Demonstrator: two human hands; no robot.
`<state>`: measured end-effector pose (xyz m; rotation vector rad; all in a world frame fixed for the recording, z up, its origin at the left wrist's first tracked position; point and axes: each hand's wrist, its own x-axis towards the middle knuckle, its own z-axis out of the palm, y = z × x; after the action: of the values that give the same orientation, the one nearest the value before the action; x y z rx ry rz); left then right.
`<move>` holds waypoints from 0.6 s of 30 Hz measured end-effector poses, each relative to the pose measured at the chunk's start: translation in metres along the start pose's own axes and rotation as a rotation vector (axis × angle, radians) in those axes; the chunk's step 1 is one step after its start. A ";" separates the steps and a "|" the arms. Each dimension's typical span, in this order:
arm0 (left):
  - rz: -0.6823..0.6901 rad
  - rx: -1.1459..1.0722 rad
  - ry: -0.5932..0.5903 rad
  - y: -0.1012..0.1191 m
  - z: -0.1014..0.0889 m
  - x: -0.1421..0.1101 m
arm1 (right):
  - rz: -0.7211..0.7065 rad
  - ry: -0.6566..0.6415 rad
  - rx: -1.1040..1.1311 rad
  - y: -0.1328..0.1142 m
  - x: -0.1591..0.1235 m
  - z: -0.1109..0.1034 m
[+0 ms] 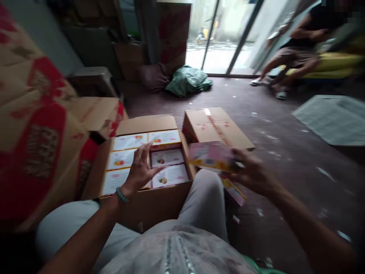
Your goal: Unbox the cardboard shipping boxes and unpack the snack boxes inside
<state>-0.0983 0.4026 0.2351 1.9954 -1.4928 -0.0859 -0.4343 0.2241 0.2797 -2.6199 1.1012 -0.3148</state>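
Note:
An open cardboard carton stands between my knees, packed with several flat white boxes printed with fruit pictures. My left hand hovers over the carton with fingers spread, touching the top of the packed boxes. My right hand is to the right of the carton, closed on a pink and yellow box held level above my right knee. The picture is blurred by motion.
A sealed taped carton lies just behind the open one. Tall red-printed cartons crowd the left. A green bag and a dark cushion lie by the glass door. Another person sits at the far right. A grey mat lies on the floor.

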 end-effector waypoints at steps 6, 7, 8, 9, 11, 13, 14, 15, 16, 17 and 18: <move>-1.115 0.404 -0.133 -0.141 -0.022 -0.032 | 0.017 0.258 -0.096 0.145 -0.018 0.053; -1.184 0.408 -0.158 -0.151 -0.019 -0.040 | -0.001 0.290 -0.087 0.161 -0.022 0.072; -1.222 0.407 -0.162 -0.158 -0.014 -0.048 | -0.017 0.308 -0.084 0.172 -0.026 0.090; -1.241 0.407 -0.152 -0.161 -0.007 -0.055 | -0.022 0.316 -0.091 0.177 -0.027 0.107; -1.258 0.418 -0.114 -0.162 0.009 -0.066 | 0.001 0.307 -0.092 0.165 -0.024 0.135; -1.273 0.443 -0.057 -0.160 0.023 -0.070 | 0.051 0.274 -0.050 0.125 -0.010 0.152; -1.282 0.455 -0.028 -0.160 0.027 -0.071 | 0.065 0.240 0.003 0.098 -0.001 0.157; -1.296 0.462 -0.003 -0.161 0.030 -0.070 | 0.078 0.225 0.055 0.067 0.009 0.161; -1.315 0.465 0.019 -0.163 0.031 -0.068 | 0.064 0.195 0.120 0.036 0.020 0.164; -1.338 0.464 0.034 -0.165 0.030 -0.065 | 0.030 0.135 0.205 0.005 0.029 0.168; -1.363 0.458 0.043 -0.168 0.028 -0.062 | -0.003 0.085 0.278 -0.023 0.036 0.172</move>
<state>0.0093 0.4709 0.1057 2.9839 0.1390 -0.2691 -0.3417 0.2428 0.1292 -2.3814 1.0001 -0.5433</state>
